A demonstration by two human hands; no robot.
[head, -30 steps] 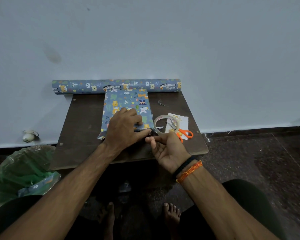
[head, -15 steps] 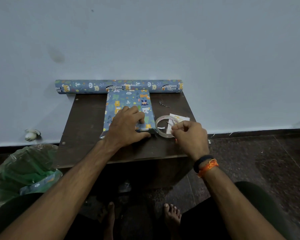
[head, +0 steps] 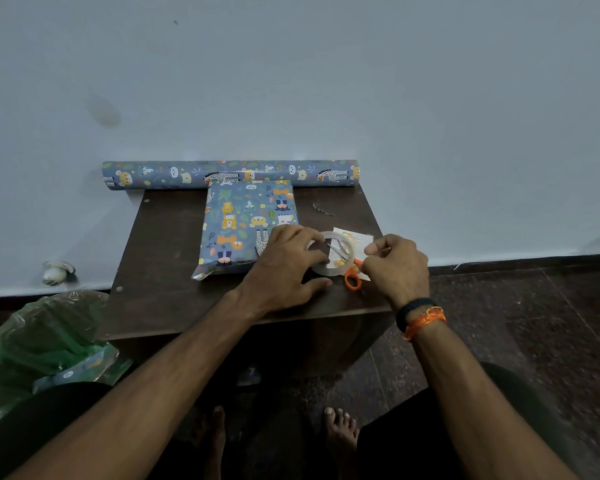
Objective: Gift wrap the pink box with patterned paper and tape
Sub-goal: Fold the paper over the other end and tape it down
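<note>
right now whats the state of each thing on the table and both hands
wrapped box: covered in patterned paper, lying flat, near end flap loose
paper roll: rolled up, lying against the wall
tape roll: flat on the table, steadied by the left hand
scissors: lying on the table, partly under the tape roll
left hand: fingers holding the tape roll
right hand: fingers curled, pinching at the tape end

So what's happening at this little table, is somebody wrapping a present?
Yes. A flat box already covered in blue animal-print paper lies on the small dark wooden table. The person's left hand steadies a clear roll of tape beside it, while the right hand pinches at the tape's free end. Orange-handled scissors lie under the roll, and the rest of the matching paper roll sits against the wall.
</note>
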